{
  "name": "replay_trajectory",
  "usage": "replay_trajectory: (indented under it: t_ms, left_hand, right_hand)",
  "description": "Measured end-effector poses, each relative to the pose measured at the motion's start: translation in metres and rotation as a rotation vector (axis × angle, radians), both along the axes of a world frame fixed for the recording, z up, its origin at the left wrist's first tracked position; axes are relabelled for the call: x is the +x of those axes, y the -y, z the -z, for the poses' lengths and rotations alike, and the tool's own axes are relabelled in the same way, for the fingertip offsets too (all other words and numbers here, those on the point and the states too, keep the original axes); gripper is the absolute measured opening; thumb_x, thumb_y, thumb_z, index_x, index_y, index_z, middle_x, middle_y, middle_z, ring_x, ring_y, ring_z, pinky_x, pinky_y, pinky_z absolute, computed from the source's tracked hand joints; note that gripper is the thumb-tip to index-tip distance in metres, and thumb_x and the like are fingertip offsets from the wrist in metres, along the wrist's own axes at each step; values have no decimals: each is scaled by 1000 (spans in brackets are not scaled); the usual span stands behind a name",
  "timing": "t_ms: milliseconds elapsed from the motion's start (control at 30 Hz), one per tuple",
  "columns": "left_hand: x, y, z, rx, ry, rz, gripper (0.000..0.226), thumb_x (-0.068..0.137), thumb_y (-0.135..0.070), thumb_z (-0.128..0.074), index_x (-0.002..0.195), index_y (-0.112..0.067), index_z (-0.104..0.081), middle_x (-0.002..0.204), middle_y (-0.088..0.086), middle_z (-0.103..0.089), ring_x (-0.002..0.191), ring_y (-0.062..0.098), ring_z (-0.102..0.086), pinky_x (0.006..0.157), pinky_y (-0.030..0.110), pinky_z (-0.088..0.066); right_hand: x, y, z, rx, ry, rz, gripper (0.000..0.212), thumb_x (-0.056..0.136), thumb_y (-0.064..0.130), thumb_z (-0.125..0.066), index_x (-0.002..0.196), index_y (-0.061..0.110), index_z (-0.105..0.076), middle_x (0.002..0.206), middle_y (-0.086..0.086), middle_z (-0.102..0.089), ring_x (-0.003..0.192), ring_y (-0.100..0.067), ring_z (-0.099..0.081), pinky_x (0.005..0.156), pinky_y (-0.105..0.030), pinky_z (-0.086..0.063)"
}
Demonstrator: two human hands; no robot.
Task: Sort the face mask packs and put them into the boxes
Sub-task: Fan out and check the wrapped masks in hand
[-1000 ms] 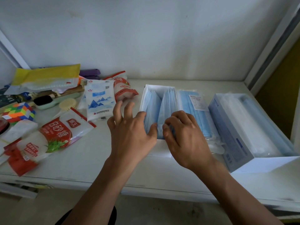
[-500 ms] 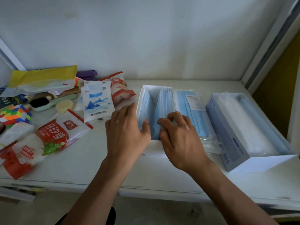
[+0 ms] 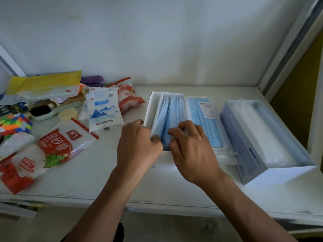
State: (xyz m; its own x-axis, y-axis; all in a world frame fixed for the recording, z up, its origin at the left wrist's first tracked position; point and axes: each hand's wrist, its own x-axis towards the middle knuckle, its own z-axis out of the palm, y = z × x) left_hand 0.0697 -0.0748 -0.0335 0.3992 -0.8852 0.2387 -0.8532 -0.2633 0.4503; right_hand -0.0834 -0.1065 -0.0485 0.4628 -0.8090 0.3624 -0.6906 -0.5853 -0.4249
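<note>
An open white box (image 3: 151,103) in the middle of the shelf holds blue face mask packs (image 3: 170,112) standing on edge. My left hand (image 3: 138,145) grips the near end of the left pack, thumb against the masks. My right hand (image 3: 190,149) has its fingers curled over the near end of the right pack. A sealed pack of blue masks (image 3: 204,117) with a white label lies flat just right of this box. Farther right, a larger pale blue box (image 3: 244,147) holds packs wrapped in clear plastic.
Left of the boxes lie a white salt bag (image 3: 102,109), red-and-white sugar bags (image 3: 59,142), a puzzle cube (image 3: 15,123), a brush (image 3: 43,111) and a yellow packet (image 3: 43,82). The white wall stands behind; a frame post (image 3: 288,49) bounds the right side.
Both hands have curled tighter on the near ends of the packs in the white box; the left hand went from lying flat beside the box to gripping the left pack.
</note>
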Motion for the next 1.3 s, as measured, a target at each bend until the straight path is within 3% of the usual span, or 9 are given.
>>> replay_trajectory:
  t_ms: [200,300,367,433,567,733,933,1100,1300]
  left_hand:
    - [-4,-7,-18,-462,-243,-51,14,96,-24,-57,95,-11,-58,94,0,-59,91,21,-56,81,37,-52]
    - [-10,-12,-29,-608,-562,51,21,98,-29,-52,106,-11,-61,97,-2,-66,93,16,-61,81,28,-50]
    - [-19,-16,-34,-599,-714,105,16,101,-23,-54,103,-10,-62,83,-12,-65,83,-2,-62,76,15,-49]
    - [-32,-18,-31,-558,-859,187,10,99,-23,-59,101,-15,-65,87,-7,-69,84,4,-68,78,23,-57]
    - [-58,-20,-21,-473,-1261,325,29,85,-13,-69,113,-18,-70,109,10,-75,104,31,-71,91,48,-57]
    - [-70,-23,-28,-79,-1821,488,42,84,-20,-65,125,-12,-66,125,20,-67,112,38,-66,93,57,-51]
    - [-79,-24,-22,-56,-1772,478,47,88,-26,-58,134,-15,-56,128,17,-67,112,39,-66,72,46,-60]
    - [-80,-22,-20,-205,-1778,389,50,88,-25,-57,136,-10,-54,128,19,-66,115,40,-65,79,56,-59]
    - [-80,-22,-20,-345,-1771,272,15,82,-12,-71,97,-11,-69,90,3,-72,93,25,-69,67,44,-61]
  right_hand:
    - [-3,0,0,11,-7,-43,44,98,42,-29,120,26,-63,122,3,-51,115,-20,-48,91,-37,-49]
    - [-10,2,-12,181,355,-80,44,96,49,-33,123,29,-62,130,6,-51,123,-9,-48,99,-30,-46]
    - [-18,2,-32,367,787,-76,43,89,55,-42,119,31,-61,125,9,-60,119,-5,-57,99,-27,-48]
    - [-30,2,-51,499,1040,-167,48,83,53,-58,121,24,-60,121,5,-68,114,-13,-65,95,-33,-54]
    - [-40,-13,-66,502,1164,-132,38,66,14,-84,100,17,-68,98,1,-78,92,-17,-75,73,-30,-61]
    - [-55,-9,-58,517,1185,-9,26,77,6,-79,103,4,-73,98,-13,-77,93,-31,-75,84,-51,-58]
    - [-67,-7,-60,553,1168,103,16,76,4,-80,91,7,-75,89,-12,-78,83,-31,-76,79,-54,-60]
    - [-67,-3,-57,630,1251,124,19,78,5,-77,97,4,-73,94,-15,-77,89,-35,-75,84,-58,-57]
    - [-64,2,-53,593,1303,223,7,79,1,-78,81,8,-77,85,-9,-78,82,-29,-75,82,-50,-58]
